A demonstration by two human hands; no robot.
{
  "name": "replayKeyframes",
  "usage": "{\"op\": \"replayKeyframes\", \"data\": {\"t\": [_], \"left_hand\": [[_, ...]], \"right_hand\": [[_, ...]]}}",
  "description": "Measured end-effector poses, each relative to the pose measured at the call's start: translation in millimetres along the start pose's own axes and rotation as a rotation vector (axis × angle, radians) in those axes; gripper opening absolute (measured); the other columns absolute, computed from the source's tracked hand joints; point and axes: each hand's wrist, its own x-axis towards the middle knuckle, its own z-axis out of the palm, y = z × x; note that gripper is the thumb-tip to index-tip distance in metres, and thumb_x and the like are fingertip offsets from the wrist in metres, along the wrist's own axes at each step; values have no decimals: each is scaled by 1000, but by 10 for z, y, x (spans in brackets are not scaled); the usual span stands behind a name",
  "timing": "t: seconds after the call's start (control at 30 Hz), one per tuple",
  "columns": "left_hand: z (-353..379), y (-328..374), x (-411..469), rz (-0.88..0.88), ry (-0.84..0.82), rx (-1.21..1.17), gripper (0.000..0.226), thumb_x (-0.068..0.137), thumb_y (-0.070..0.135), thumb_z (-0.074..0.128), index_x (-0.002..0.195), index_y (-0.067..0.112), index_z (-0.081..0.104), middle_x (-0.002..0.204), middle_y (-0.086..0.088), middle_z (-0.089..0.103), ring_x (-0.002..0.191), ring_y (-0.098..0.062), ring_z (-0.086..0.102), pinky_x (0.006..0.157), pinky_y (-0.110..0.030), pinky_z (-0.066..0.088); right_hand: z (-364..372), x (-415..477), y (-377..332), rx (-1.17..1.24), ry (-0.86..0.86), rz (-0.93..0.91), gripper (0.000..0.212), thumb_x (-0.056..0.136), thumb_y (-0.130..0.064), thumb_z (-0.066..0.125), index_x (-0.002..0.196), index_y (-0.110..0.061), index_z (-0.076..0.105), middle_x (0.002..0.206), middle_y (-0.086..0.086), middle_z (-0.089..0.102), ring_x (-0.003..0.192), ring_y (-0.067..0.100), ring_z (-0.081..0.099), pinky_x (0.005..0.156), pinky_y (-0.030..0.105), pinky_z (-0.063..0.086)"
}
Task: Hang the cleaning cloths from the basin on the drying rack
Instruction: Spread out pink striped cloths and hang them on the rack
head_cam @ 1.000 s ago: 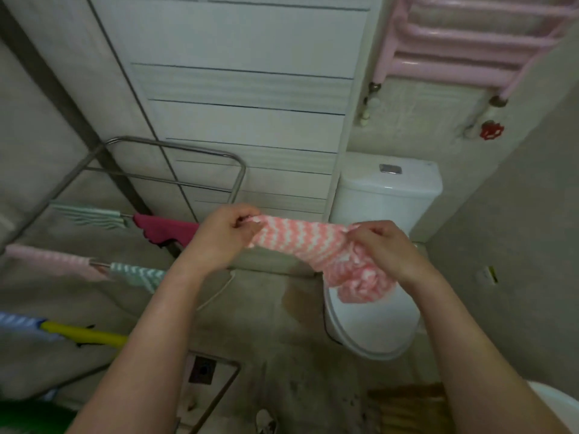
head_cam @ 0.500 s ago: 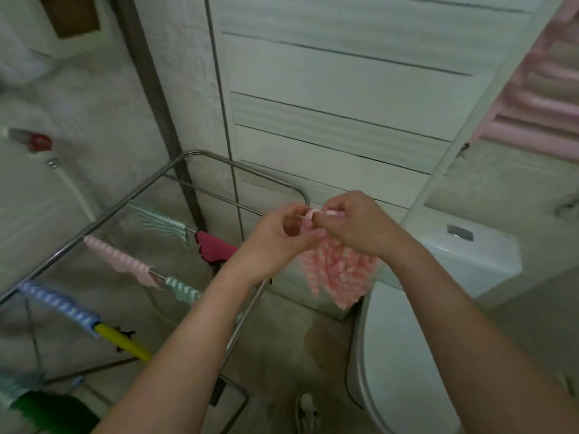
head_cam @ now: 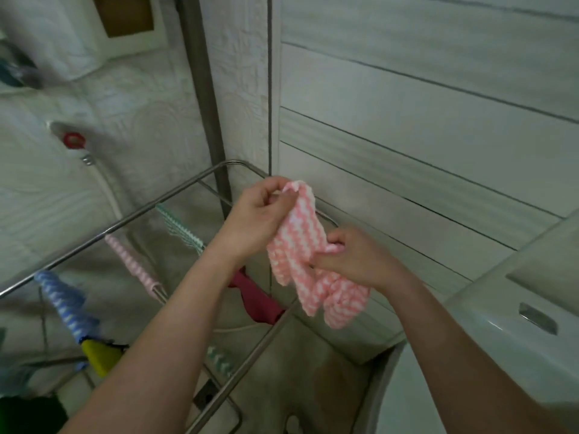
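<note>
Holding: pink-and-white wavy-striped cleaning cloth [head_cam: 308, 252], bunched, above the steel-tube drying rack [head_cam: 175, 200]; left hand [head_cam: 260, 211] pinching its top corner; right hand [head_cam: 351, 256] clamped on its middle; risk: draped unspread, folds likely stay damp or slip off the rail.

No text, label, brand, number or sign can be read anywhere in the head view.
</note>
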Motion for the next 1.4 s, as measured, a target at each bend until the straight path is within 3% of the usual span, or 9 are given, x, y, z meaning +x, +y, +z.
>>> {"op": "replayKeyframes", "data": {"t": [0.2,0.4,0.6,0.73,0.83,0.9,1.13,1.3,1.4], "left_hand": [[-266,-310,199,-56,147,77,19,100,18,42,88,20,57,71,10,58,61,-1,53,53,-15,42],[-562,-842,294,-185,348,187,17,95,11,51,86,22,60,80,3,64,73,-12,59,70,-29,48],[-522,-1062,445,-171,367,455,11,95,18,52,89,14,61,76,6,62,69,-8,57,59,-20,41],[-305,-1326,746,-256,324,669,17,94,19,49,103,18,63,90,0,65,81,-17,58,71,-26,42],[-143,-1518,937,-283,276,680,25,91,9,43,104,18,63,96,-7,68,83,-23,62,74,-33,52],[-42,-1588,1038,-291,271,658,27,92,5,41,104,15,63,95,-10,68,81,-27,64,75,-39,56],[120,-1648,1258,-251,306,657,22,95,13,45,107,16,64,94,-3,69,83,-16,62,75,-22,44],[52,-1617,1174,-218,161,638,47,89,11,61,132,25,48,114,-4,61,89,-16,61,83,-26,49],[-45,-1583,1018,-189,188,803,33,85,12,66,116,20,60,101,-3,56,81,-16,55,78,-28,47]], "right_hand": [[-128,170,286,-128,61,48,25,88,-30,60,77,-10,69,60,16,58,49,13,44,52,25,33],[-28,239,268,-6,-91,40,31,92,-38,58,73,-19,72,53,-2,57,47,14,48,52,24,39],[27,429,449,129,-112,93,37,91,-43,57,83,-9,71,86,27,68,72,43,66,75,54,54],[-31,704,779,24,18,215,38,91,-34,55,76,0,65,68,25,60,57,24,55,62,38,49],[-35,899,1039,-43,87,279,39,90,-33,51,88,3,67,75,25,66,60,32,64,63,47,55],[-30,1001,1169,-107,129,317,37,90,-30,49,86,1,68,69,18,66,55,28,60,55,34,49],[1,1081,1275,-352,271,317,31,92,-31,46,66,-15,53,60,1,51,55,21,50,48,24,32],[-90,998,1185,-500,229,277,26,87,-45,57,81,-20,55,64,-7,57,57,12,55,54,24,38],[-121,914,1042,-447,125,206,20,86,-44,61,90,-26,56,71,-11,56,59,9,56,56,23,40]]}}
